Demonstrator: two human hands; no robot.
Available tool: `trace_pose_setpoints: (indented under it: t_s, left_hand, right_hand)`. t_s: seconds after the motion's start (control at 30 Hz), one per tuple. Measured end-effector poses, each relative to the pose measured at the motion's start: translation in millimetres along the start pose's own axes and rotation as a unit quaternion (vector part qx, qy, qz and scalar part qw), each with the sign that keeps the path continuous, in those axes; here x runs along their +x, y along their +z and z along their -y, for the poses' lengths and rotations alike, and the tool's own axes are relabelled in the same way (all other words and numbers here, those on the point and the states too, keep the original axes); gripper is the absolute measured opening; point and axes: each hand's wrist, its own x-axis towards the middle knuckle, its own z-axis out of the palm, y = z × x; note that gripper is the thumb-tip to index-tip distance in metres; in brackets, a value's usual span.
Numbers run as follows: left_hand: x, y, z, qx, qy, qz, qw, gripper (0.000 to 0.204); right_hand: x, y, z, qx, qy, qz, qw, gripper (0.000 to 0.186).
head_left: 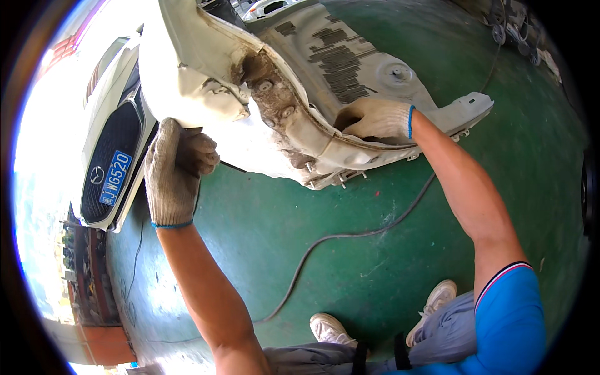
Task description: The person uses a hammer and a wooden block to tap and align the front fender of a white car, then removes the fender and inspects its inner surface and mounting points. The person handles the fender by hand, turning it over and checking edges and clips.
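Observation:
A large white car body panel [300, 128], dented and caked with brown dirt along its curved inner edge, fills the upper middle. My left hand [178, 169], in a soiled knit work glove, has its fingers curled at the panel's lower left corner. My right hand [381, 119], in a similar glove with a blue cuff, is closed over the curved rim at the right. Its fingertips are hidden behind that rim. Studs stick out of the panel's lower edge. A grey sheet section with ribbed dark pads [337, 62] and a round boss lies beyond the rim.
At the left stands a white car [115, 144] with a dark grille. A grey hose [319, 240] snakes across the green floor [375, 269] in front of my shoes [331, 328]. Wheeled equipment [515, 31] is at the far right, and a dark round object [589, 194] at the right edge.

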Motion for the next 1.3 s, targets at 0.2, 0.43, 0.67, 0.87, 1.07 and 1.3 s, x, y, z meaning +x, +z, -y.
trace_pose_setpoints:
  t_s: [0.2, 0.43, 0.67, 0.87, 1.07, 1.3]
  left_hand:
    - [2.5, -2.3, 1.3, -0.015, -0.003, 0.029, 0.999, 0.049]
    - [5.6, -8.4, 2.0, 0.007, 0.009, 0.050, 0.999, 0.048]
    - [2.5, -11.9, 2.3, 0.031, 0.023, 0.041, 0.998, 0.054]
    - [9.7, -14.1, 6.5, 0.024, 0.026, 0.071, 0.997, 0.055]
    - [0.5, -9.9, -20.3, 0.012, -0.049, 0.051, 0.997, 0.045]
    - [1.1, -31.9, -28.8, 0.007, -0.039, 0.158, 0.987, 0.046]
  right_hand:
    - [-2.2, 0.6, 1.8, -0.002, 0.002, -0.013, 1.000, 0.041]
    - [-12.6, 10.4, 14.2, 0.219, 0.037, -0.072, 0.972, 0.046]
    - [-9.4, 19.1, 20.5, -0.269, -0.218, -0.146, 0.927, 0.037]
    - [-2.9, 30.0, -10.1, -0.081, -0.124, -0.141, 0.979, 0.036]
    - [-6.6, 33.0, 14.7, -0.265, -0.158, -0.172, 0.936, 0.029]
    - [-7.4, 34.7, 10.6, -0.127, -0.044, -0.189, 0.973, 0.030]
